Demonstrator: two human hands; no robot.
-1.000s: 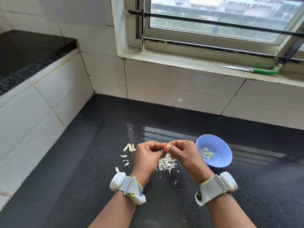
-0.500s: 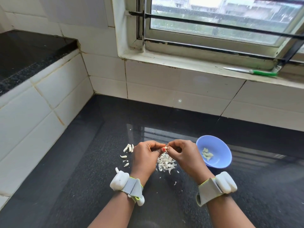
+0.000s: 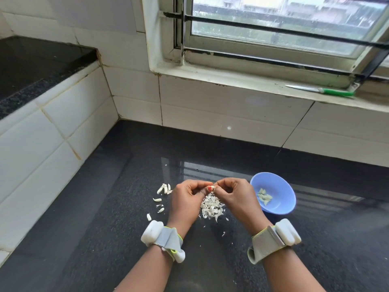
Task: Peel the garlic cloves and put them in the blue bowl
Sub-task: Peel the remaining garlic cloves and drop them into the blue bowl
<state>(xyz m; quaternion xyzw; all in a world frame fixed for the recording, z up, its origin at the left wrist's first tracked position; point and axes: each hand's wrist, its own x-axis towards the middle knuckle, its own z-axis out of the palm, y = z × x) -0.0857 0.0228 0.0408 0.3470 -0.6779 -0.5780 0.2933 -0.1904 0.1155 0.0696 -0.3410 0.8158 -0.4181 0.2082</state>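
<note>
While dark granite counter (image 3: 105, 239) is spreading toward white tiled wall (image 3: 210, 106) and window (image 3: 284, 28), left hand (image 3: 187, 199) and right hand (image 3: 237, 197) are both pinching one garlic clove (image 3: 212, 187) over peel pile (image 3: 211, 207) — unpeeled cloves (image 3: 164, 189) lying left, blue bowl (image 3: 282, 186) sitting right.

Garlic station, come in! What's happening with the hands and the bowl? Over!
Left hand and right hand both pinching one garlic clove. Blue bowl holds peeled cloves. Nothing blocking.
</note>
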